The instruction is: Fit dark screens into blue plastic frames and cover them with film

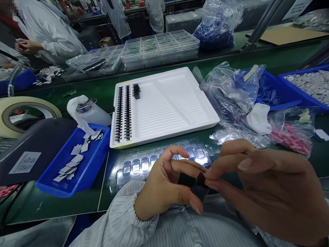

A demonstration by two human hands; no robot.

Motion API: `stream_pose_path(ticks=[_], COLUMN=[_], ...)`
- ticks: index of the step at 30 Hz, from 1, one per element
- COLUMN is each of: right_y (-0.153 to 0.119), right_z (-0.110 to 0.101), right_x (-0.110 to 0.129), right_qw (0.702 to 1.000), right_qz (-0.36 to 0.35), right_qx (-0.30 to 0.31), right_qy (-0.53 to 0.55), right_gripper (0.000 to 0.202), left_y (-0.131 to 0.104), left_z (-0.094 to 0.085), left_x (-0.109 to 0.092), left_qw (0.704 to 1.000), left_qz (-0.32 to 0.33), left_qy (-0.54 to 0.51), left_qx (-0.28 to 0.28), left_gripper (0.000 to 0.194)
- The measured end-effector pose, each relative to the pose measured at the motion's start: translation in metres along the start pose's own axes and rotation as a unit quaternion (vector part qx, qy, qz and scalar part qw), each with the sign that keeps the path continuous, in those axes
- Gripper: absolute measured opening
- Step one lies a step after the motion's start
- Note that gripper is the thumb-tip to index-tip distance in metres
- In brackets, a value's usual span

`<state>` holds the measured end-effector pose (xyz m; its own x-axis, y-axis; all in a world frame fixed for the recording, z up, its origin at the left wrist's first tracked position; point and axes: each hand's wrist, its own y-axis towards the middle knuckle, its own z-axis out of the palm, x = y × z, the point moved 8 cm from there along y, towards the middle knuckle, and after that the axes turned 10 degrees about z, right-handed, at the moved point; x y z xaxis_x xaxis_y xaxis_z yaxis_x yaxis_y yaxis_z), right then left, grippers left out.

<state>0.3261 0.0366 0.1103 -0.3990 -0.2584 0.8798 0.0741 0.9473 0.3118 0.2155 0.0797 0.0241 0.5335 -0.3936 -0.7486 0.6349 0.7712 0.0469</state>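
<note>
A small dark flat piece (pixel 200 188) is held up close to my body, above the table's near edge. My left hand (pixel 171 183) grips it between thumb and fingers from the left. From the right, the thumb and fingertip of my right hand (pixel 259 178) pinch its upper corner. What that pinch covers is hidden. Beyond my hands lies a white foam tray (pixel 169 103) with ridged slots; several small black parts (pixel 128 113) stand in rows at its left end. Under my left hand is a clear sheet of oval film stickers (pixel 136 166).
Left stand a blue bin (pixel 95 164) of small white-and-black pieces, a tape roll (pixel 28 103) and a white bottle (pixel 95 115). Right lie plastic bags (pixel 231 92), a bag of pink pieces (pixel 293 137) and blue bins (pixel 282 99). Clear trays (pixel 159 48) line the back; co-workers stand beyond.
</note>
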Motion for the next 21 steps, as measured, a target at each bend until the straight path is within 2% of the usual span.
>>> stream_pose_path(ticks=[4, 11, 15, 21], right_y=[0.002, -0.006, -0.007, -0.001], right_z=[0.0, -0.001, 0.0, 0.006], right_x=[0.003, 0.001, -0.002, -0.002], right_qw=[1.0, 1.0, 0.999, 0.997], right_qz=[0.004, 0.009, 0.014, 0.001], right_qx=[-0.002, -0.019, -0.009, 0.018], right_qy=[-0.023, -0.023, -0.034, -0.07], right_gripper=[0.015, 0.014, 0.017, 0.026], left_y=[-0.002, 0.0, 0.0, -0.003], left_z=[-0.002, 0.0, 0.001, -0.003], left_x=[-0.006, -0.011, -0.014, -0.016], left_qw=[0.998, 0.994, 0.994, 0.988], left_qz=[0.002, 0.007, 0.027, 0.014], left_qy=[0.06, 0.108, 0.104, 0.156], left_qx=[-0.023, -0.01, -0.005, -0.009], left_gripper=[0.058, 0.057, 0.056, 0.061])
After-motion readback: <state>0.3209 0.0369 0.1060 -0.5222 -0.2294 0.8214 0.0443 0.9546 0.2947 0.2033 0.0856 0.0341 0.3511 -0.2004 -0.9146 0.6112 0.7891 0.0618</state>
